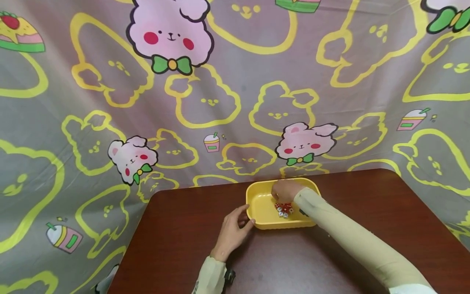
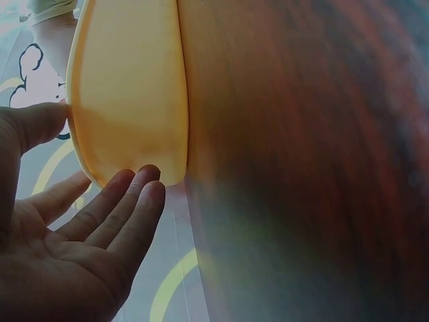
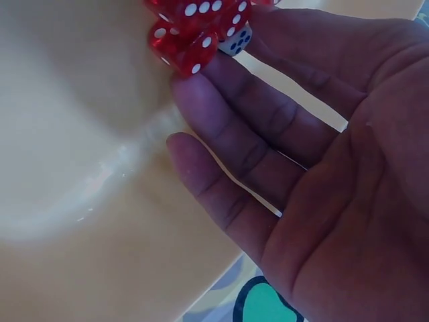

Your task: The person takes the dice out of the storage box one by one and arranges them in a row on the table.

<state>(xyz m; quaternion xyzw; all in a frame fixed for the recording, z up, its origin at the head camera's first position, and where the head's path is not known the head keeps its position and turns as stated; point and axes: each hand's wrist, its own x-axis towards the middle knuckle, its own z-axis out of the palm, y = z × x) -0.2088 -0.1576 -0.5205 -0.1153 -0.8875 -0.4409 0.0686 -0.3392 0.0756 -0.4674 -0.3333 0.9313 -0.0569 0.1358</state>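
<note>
A yellow tray with rounded corners stands on the table. My left hand is at its left end, thumb at the front corner. In the left wrist view its nearly straight fingers lie along the outer wall. Inside the tray my right hand reaches down over a small heap of red dice and white dice. The right wrist view has red dice and a blue-dotted white die between its thumb and fingertips; the heap's top is cut off there.
The dark brown table extends on both sides of the tray. A grey curtain with cartoon bears hangs close behind its back edge. Over the tray's right side lies the right sleeve. A small dark object sits by the left cuff.
</note>
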